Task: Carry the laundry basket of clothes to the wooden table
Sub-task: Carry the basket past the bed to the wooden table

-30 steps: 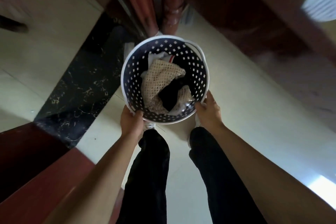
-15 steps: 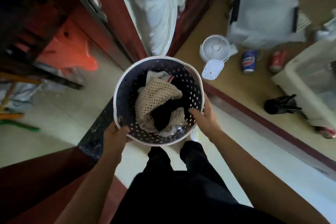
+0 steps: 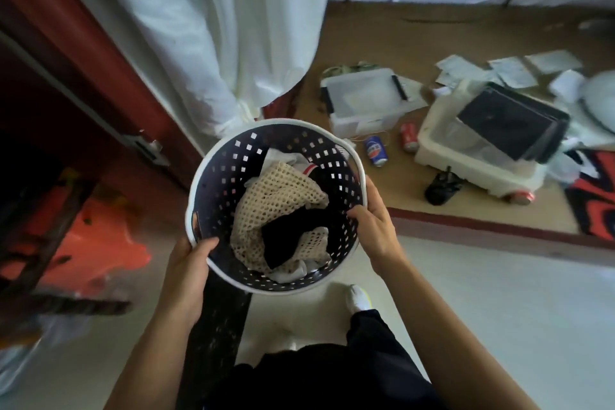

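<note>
Head view: the round dark perforated plastic laundry basket with a white rim (image 3: 213, 176) is off the floor, carried in front of the body. The left hand (image 3: 188, 268) and the right hand (image 3: 374, 226) each have fingers curled over opposite sides of its rim. It holds a beige mesh garment (image 3: 276, 203) among black and white clothes. No wooden table is clearly visible, so delivery seems unfinished.

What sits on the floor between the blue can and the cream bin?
A red can lies between the blue can and the cream bin, per the head view.
</note>
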Demonstrator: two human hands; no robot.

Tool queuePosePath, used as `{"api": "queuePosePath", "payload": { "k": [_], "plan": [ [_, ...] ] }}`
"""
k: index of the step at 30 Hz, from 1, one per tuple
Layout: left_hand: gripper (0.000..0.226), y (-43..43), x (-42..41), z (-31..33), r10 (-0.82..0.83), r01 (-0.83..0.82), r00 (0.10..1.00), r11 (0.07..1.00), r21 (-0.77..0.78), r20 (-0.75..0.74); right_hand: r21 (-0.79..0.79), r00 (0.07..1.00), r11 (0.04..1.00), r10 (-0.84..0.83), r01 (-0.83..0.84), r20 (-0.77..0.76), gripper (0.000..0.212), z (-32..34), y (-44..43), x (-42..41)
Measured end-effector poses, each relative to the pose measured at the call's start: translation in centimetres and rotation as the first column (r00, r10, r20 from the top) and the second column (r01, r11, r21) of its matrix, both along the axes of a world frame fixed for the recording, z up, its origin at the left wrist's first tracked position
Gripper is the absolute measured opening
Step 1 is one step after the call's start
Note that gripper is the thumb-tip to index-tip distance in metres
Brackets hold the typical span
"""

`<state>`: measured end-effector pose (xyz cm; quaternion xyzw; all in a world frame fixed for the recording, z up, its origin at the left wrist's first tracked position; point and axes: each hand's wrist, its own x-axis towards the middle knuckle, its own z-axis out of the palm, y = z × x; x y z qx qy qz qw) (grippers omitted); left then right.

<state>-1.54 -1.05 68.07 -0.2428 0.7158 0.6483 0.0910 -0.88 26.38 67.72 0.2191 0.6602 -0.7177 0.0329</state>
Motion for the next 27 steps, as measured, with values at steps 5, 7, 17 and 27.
{"api": "queuePosePath", "payload": {
  "k": [5, 7, 17, 27],
  "plan": [
    [0.047, 1.3, -1.3, -0.4, -0.241, 0.243, 0.97, 0.966, 0.092, -0.027, 0.051, 0.944, 0.943, -0.33, 0.328, 0.018, 0.062, 0.3, -0.9, 7.9],
    [0.051, 3.4, -0.9, -0.2, -0.357, 0.361, 0.932, 0.927, 0.103, -0.056, 0.053, 0.899, 0.898, -0.438, 0.437, 0.015, 0.055, 0.5, -0.8, 11.7],
    [0.058, 20.8, 8.9, 3.2, -0.882, 0.888, 0.458, 0.458, 0.031, -0.109, 0.075, 0.365, 0.358, -0.923, 0.931, -0.119, 0.046, 2.8, 3.4, 33.4],
    [0.059, 39.6, 25.6, 4.8, -0.978, 0.995, 0.088, 0.078, 0.059, -0.192, 0.059, 0.017, 0.006, -0.979, 0.998, -0.201, 0.046, 2.7, 12.3, 51.5]
  ]
}}
